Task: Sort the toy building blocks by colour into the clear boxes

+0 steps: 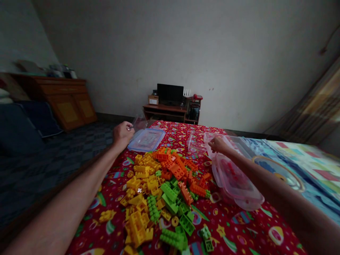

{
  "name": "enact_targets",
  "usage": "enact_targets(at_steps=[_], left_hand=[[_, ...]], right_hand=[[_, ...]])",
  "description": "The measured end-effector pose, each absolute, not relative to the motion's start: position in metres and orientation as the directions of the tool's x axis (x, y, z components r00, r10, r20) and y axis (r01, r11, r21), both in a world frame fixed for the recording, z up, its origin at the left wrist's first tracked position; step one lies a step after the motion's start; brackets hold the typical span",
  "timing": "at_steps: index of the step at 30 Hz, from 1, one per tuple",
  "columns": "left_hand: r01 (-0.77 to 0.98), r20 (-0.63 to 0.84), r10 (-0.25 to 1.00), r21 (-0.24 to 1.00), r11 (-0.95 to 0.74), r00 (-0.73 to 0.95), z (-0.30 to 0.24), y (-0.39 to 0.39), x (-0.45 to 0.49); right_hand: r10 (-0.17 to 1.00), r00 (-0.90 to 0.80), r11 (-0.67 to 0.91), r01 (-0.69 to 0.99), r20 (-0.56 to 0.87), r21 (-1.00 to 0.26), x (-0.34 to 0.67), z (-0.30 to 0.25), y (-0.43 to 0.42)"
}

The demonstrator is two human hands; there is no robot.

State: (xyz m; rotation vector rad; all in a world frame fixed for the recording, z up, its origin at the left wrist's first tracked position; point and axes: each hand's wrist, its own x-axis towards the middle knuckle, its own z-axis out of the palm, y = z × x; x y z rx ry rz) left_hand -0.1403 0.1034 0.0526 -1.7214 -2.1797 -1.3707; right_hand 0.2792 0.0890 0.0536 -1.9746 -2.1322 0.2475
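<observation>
"What are the hands doing?"

"The left hand (123,134) has its fingers curled closed on the edge of a clear, colourless, thin-walled plastic container (140,122), which tilts at the far left edge of the table, just beside a flat translucent lid with a blue rim (147,139). The right hand (219,144) is bent in at a frosted, whitish plastic piece with rounded corners (208,139); I cannot tell whether its fingers pinch that or only rest there."

"How is such a piece best handled?"

"I'd judge a light pinch on the rim is best, since thin clear walls probably flex under a squeeze. Keeping it level and away from the table edge would help too, and lifting it clear of the blocks should avoid knocking them."

"And how do the things look?"

"The left container is so transparent that its outline is faint. A second clear plastic piece (196,142) lies near the right hand, and a frosted oblong tub with a pinkish tint (251,202) sits below that forearm, something red showing through. Between the arms, on the red patterned tablecloth (233,244), yellow plastic blocks (138,225), orange plastic blocks (177,171) and green plastic blocks (170,193) heap together, mostly grouped by colour."
</observation>
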Motion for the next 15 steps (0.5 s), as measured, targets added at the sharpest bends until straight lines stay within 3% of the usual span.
enact_targets(at_steps=[3, 5, 7, 11, 15], left_hand=[[0.982, 0.544, 0.836, 0.184, -0.038, -0.069, 0.048, 0.104, -0.130], [0.995, 0.445, 0.892, 0.011, -0.101, 0.085, 0.038, 0.105, -0.120], [0.989, 0.358, 0.922, -0.024, -0.146, 0.145, 0.027, 0.110, -0.111], [0.981, 0.251, 0.951, 0.017, -0.191, 0.180, 0.010, 0.128, -0.105], [0.983, 0.208, 0.963, 0.031, -0.183, 0.173, 0.005, 0.142, -0.114]], right_hand=[[0.991, -0.105, 0.123, 0.955, 0.080, -0.268, 0.287, 0.050, 0.087], [0.984, -0.143, 0.166, 0.954, 0.109, -0.249, 0.291, 0.048, 0.084], [0.968, -0.200, 0.226, 0.956, 0.149, -0.189, 0.297, 0.047, 0.077], [0.919, -0.293, 0.294, 0.955, 0.262, 0.037, 0.313, 0.052, 0.056], [0.925, -0.230, 0.186, 0.968, 0.303, 0.166, 0.335, 0.059, 0.032]])
